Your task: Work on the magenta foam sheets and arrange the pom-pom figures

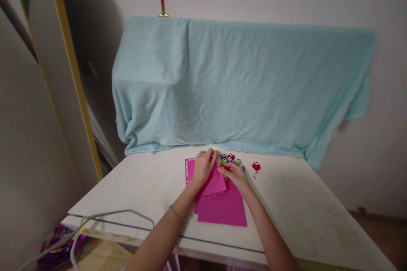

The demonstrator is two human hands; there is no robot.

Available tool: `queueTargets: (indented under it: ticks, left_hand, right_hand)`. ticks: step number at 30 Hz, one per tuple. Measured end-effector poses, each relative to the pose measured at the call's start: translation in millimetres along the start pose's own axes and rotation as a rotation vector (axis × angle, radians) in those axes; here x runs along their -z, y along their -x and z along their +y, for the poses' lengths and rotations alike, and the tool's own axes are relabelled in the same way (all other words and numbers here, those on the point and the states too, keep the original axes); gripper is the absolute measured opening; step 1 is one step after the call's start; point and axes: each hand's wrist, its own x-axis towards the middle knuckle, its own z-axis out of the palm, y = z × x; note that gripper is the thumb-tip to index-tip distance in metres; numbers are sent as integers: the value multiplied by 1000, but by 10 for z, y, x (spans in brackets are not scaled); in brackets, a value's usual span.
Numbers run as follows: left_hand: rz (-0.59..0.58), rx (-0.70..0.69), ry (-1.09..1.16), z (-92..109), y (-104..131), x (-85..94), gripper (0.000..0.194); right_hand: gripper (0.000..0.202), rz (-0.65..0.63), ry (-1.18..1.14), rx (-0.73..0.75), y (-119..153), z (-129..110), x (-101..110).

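A magenta sheet (214, 185) has punched holes along its left, top and bottom edges. My left hand (204, 166) pinches it near the top right corner, fingers closed. At the sheet's right edge, my right hand (237, 176) is closed around a small red craft punch (224, 167), mostly covered by the fingers. More magenta sheets (222, 211) lie underneath, nearer the table's front edge. Just beyond my hands sit several small craft punches (238, 161) in green, purple and red with white round tops. Another red punch (256, 165) stands apart on the right.
Small magenta paper bits (255, 175) lie near the lone red punch. A light blue cloth (248, 89) drapes over something behind the white table (295, 203). A grey cable (111, 212) crosses the front left table edge. A yellow-edged panel (74, 72) stands left.
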Motion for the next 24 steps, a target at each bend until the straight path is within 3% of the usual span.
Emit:
queueTargets:
  ticks: [9,24]
  left_hand:
    - [19,-48,50,-1,-5,15,20]
    - [-16,-90,73,32,-2,47,24]
  right_hand:
    - [38,-171,80,-70,53,-4,51]
    - [33,-169,157,106,49,-17,-3]
